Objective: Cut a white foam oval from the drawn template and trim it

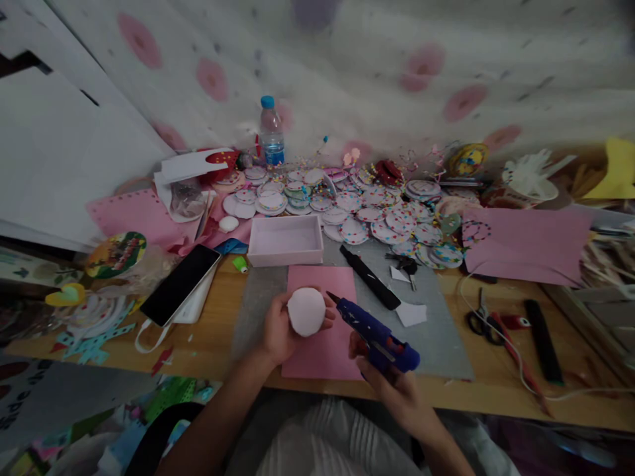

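Note:
My left hand (276, 327) holds a round white disc (306, 311) with a slightly uneven edge, its flat face turned up. In my right hand (391, 390) is a blue glue gun (377, 334), fingers wrapped round its handle. The dark nozzle points up and left, close to the disc's right edge; I cannot tell whether it touches. Below both hands lies a sheet of pink paper (317, 360) on a grey mat (426, 347). Just beyond the disc stands an open white box (285, 258).
Many white discs with coloured dots (354, 230) are piled at the back, near a water bottle (272, 135). A black phone (181, 284) lies left. Towards the right are a black cutter-like tool (370, 277), keys (407, 264), scissors (480, 317) and a white cord (518, 360).

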`<state>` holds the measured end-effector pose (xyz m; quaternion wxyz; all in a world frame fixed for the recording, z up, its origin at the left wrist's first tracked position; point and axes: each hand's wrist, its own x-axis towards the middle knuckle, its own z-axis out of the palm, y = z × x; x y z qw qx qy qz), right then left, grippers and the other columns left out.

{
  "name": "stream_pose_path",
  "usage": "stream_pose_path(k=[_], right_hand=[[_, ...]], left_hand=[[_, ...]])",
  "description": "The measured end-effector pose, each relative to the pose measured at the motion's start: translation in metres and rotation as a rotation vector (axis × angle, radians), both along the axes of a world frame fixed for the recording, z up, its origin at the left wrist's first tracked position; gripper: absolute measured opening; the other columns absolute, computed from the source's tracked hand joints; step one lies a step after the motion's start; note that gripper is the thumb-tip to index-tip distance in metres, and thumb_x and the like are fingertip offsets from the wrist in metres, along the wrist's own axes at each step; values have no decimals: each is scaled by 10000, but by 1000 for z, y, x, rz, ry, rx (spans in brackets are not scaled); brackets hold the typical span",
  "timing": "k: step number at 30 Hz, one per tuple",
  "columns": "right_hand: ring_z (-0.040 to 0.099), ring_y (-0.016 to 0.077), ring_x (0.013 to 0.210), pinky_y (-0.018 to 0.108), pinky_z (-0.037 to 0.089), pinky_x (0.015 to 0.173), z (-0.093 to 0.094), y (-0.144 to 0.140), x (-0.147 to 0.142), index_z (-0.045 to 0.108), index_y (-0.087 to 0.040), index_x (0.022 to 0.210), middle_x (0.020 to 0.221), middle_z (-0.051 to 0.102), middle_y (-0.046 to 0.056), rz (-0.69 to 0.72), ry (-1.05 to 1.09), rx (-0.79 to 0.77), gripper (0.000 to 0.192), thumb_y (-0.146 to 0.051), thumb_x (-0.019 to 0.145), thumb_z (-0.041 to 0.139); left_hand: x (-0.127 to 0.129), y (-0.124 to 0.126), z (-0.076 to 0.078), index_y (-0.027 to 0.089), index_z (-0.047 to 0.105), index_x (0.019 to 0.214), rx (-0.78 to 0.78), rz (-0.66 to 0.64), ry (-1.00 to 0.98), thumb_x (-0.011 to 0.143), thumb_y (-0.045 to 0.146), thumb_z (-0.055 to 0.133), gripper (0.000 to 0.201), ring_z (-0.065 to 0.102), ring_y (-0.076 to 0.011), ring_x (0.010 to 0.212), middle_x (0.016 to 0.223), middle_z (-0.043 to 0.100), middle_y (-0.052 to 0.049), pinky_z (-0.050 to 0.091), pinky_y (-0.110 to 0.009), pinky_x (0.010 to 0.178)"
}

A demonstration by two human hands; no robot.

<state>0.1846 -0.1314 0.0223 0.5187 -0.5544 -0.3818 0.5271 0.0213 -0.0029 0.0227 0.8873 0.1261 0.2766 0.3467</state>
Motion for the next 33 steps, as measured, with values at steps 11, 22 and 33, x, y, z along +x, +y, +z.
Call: stream_pose_path(k=[11, 22, 33], right_hand=[[409, 70, 495, 224, 302, 443, 4, 5, -3, 619, -177, 846, 735, 538, 7, -26, 223, -84, 269, -415, 768, 718], [317, 67, 425, 219, 209, 420, 9, 4, -2, 651, -174, 767, 529, 436, -42, -1, 131, -201, 329, -502, 778, 672], [398, 80, 443, 217, 300, 422, 7, 19, -3, 638, -159, 705, 517, 478, -24, -58, 32, -250, 393, -543, 710, 725]], left_hand=[[-5, -8, -26, 133, 609, 1084, 276, -154, 165, 897, 534, 364, 506, 582, -149, 500, 852, 691, -117, 370, -202, 365], [-3, -10, -18, 120, 608, 1107, 292, -190, 226, 840, 434, 329, 497, 527, -143, 434, 749, 681, -93, 302, -199, 315], [-9, -6, -30, 91, 598, 1188, 284, -195, 123, 900, 574, 363, 610, 586, -168, 506, 801, 703, -136, 402, -237, 421]])
